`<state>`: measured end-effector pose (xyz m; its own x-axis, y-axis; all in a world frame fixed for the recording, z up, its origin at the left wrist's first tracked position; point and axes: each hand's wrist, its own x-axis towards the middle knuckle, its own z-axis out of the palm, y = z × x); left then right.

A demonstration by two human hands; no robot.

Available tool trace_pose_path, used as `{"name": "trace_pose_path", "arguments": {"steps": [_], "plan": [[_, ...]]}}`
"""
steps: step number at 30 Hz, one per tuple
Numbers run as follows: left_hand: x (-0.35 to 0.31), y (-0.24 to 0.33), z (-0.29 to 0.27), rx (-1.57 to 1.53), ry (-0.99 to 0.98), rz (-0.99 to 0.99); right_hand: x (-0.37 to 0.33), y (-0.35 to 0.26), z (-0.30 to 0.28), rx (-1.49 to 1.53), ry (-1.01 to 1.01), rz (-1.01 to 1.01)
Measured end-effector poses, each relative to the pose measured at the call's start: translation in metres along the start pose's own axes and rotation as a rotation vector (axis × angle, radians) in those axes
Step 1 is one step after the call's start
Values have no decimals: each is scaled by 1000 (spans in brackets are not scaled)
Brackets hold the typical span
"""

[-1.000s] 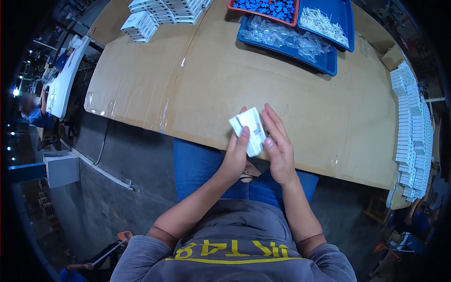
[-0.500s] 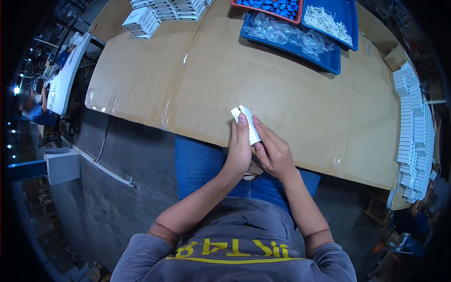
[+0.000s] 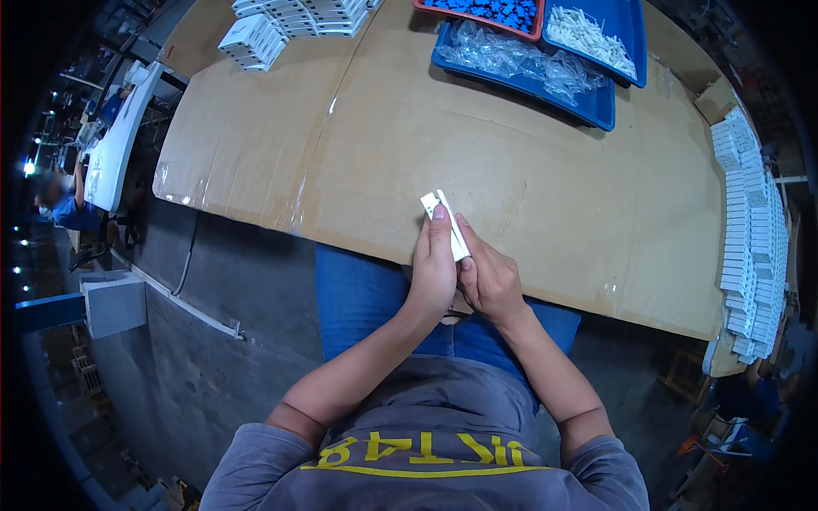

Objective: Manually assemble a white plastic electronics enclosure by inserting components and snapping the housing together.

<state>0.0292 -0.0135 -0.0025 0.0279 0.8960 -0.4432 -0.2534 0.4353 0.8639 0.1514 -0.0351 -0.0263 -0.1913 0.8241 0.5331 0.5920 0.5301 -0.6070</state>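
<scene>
A small white plastic case (image 3: pixel 458 245) sits between my two hands, just above the table's near edge. It is slim and oblong, with a lengthwise gap near its far end. My left hand (image 3: pixel 435 271) is closed around its left side, the thumb lying along the top. Against the right side and near end presses my right hand (image 3: pixel 494 281), with its thumb at the near corner and its fingers curled behind. The palms and fingers hide much of the case, so its underside cannot be made out.
Cardboard covers the table (image 3: pixel 409 145). At the back stand a blue tray of clear plastic bags (image 3: pixel 520 60), a red tray of blue pieces (image 3: pixel 503 10) and a blue tray of white pieces (image 3: pixel 588 38). White cases are stacked far left (image 3: pixel 256 38) and right (image 3: pixel 750 238).
The case's right face, wide and slanted before, now shows as a narrow strip. My right fingers have drawn in closer around it. My left hand has hardly moved.
</scene>
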Motion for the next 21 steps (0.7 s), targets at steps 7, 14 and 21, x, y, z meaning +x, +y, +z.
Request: {"name": "trace_pose_path", "arguments": {"steps": [7, 14, 21], "plan": [[-6, 10, 3, -50, -28, -4, 2, -3, -5, -12, 11, -28], [-3, 1, -3, -93, -88, 18, 3, -7, -6, 17, 22, -6], [7, 26, -18, -24, -332, 253, 20, -17, -30, 243, -88, 105]]}}
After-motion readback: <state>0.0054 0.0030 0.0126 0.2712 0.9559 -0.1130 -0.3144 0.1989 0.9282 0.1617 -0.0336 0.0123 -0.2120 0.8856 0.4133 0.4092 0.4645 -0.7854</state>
